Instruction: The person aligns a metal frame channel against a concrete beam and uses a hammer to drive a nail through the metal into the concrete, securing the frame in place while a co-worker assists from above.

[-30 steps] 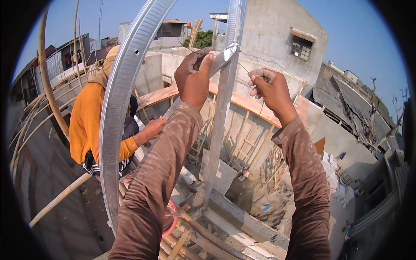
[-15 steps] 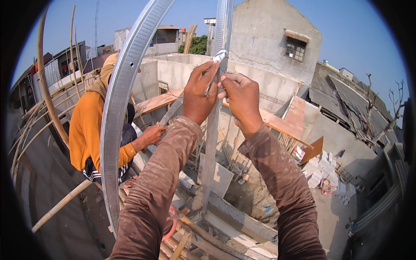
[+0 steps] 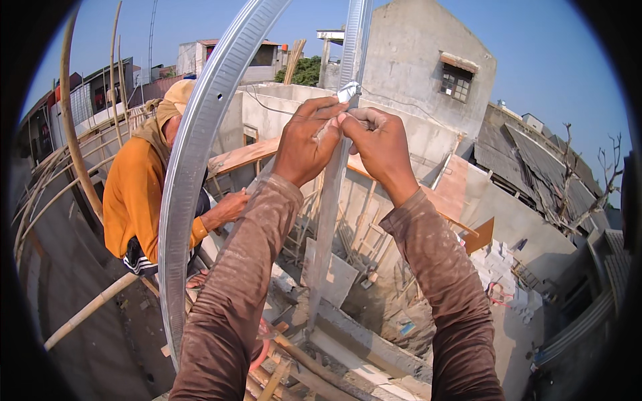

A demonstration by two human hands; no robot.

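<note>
My left hand (image 3: 309,142) and my right hand (image 3: 376,144) meet in front of an upright galvanized metal channel (image 3: 328,227). Both are closed, thumbs and fingertips pinched close together. A thin dark wire (image 3: 267,105) runs from the left into my fingers; the part between the fingertips is mostly hidden. Just above my fingers, a crumpled silvery piece (image 3: 348,91) sits against the channel. To the left of my left forearm stands a second ribbed metal channel (image 3: 184,167), which looks bowed through the lens and has a small hole in it.
A co-worker in an orange top (image 3: 134,200) sits at left, one hand (image 3: 231,208) reaching forward behind the metal channel. Bamboo poles (image 3: 93,311) cross the lower left. Far below lie a concrete beam (image 3: 374,347), boards and white blocks (image 3: 498,274). Concrete walls (image 3: 428,67) rise beyond.
The view has shifted slightly. My fingertips have drawn closer together, the right hand turning inward over the left. The wire now shows as a loop out to the left.
</note>
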